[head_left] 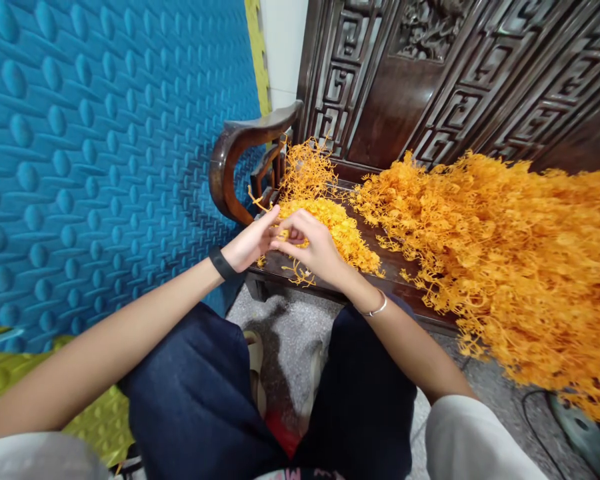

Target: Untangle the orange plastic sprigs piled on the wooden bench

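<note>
My left hand, with a black band at the wrist, is raised over the front left of a dark wooden bench. A thin, branching orange plastic stem sticks out beyond its thumb and appears to be held there; the fingertips are partly hidden. Touching it from the right, my right hand pinches a small yellow plastic piece between thumb and forefinger. Just behind both hands lies a heap of small yellow pieces. Farther back is a tangle of bare orange stems. A few loose stems lie at the bench's front edge.
A large mass of orange plastic sprays covers the bench's right side and hangs over its front. The curved wooden armrest rises at left, beside blue foam matting. A carved backrest stands behind. A black cable lies at lower right.
</note>
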Demonstrator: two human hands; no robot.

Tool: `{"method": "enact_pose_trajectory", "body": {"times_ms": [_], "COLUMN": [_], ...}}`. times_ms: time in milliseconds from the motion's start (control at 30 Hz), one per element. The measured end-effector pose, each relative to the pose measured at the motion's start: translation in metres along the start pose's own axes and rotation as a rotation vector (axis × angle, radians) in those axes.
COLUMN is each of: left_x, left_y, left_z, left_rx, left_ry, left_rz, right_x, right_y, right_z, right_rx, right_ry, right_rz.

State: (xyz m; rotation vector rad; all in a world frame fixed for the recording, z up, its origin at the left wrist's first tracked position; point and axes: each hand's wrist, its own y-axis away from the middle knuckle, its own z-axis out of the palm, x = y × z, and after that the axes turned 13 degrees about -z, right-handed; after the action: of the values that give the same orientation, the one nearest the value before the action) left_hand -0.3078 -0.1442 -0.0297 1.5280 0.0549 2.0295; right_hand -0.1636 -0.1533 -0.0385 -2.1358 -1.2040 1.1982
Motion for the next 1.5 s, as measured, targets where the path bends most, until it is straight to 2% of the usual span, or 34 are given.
{"method": "enact_pose_trajectory", "body": {"times_ms": [133,267,367,433,533,667,800,900,1000,1100,1167,1200,1267,1300,1333,1400,1500], "left_x": [-0.004,-0.003,0.000,0.000,-0.003,-0.005,-0.002,0.000,0.001,0.001,-0.002,-0.004,-0.008,-0.010,-0.012,-0.014,-0.014], "left_y": [-0.001,0.001,0.004,0.005,0.007,0.010,0.013,0.012,0.009,0.009,0.013,0.017,0.025,0.029,0.031,0.031,0.024], "left_z": [-0.006,-0.009,-0.010,-0.011,-0.010,-0.006,-0.003,0.000,0.006,0.013,0.017,0.019,0.021,0.021,0.021,0.020,0.016], "left_rx": [-0.093,-0.155,-0.125,-0.064,-0.020,-0.017,0.003,0.019,0.046,0.073,0.069,0.059,0.032,0.022,0.013,0.008,0.018], "left_ry": [-0.223,-0.423,-0.475,-0.563,-0.660,-0.691,-0.736,-0.681,-0.575,-0.477,-0.479,-0.508,-0.574,-0.581,-0.571,-0.524,-0.474], "left_rz": [0.057,0.105,0.183,0.221,0.220,0.198,0.245,0.214,0.164,0.174,0.219,0.243,0.263,0.256,0.239,0.200,0.142], "right_x": [0.000,0.004,0.006,0.006,0.006,0.009,0.012,0.014,0.017,0.032,0.053,0.066,0.092,0.104,0.113,0.125,0.132], "right_y": [-0.003,-0.004,-0.005,-0.005,-0.006,-0.007,-0.008,-0.008,-0.008,-0.012,-0.014,-0.013,-0.009,-0.005,0.000,0.010,0.020], "right_z": [-0.007,-0.014,-0.018,-0.020,-0.019,-0.017,-0.017,-0.012,0.001,0.007,-0.008,-0.021,-0.055,-0.071,-0.085,-0.100,-0.093], "right_rx": [0.166,0.211,0.230,0.203,0.182,0.290,0.370,0.461,0.566,0.633,0.744,0.838,1.097,1.191,1.227,1.113,0.813], "right_ry": [-0.256,-0.574,-0.749,-0.815,-0.805,-0.732,-0.732,-0.664,-0.573,-0.503,-0.408,-0.333,-0.161,-0.080,-0.043,-0.006,-0.014], "right_rz": [0.141,0.310,0.384,0.420,0.440,0.456,0.457,0.483,0.520,0.523,0.555,0.577,0.710,0.701,0.676,0.644,0.613]}}
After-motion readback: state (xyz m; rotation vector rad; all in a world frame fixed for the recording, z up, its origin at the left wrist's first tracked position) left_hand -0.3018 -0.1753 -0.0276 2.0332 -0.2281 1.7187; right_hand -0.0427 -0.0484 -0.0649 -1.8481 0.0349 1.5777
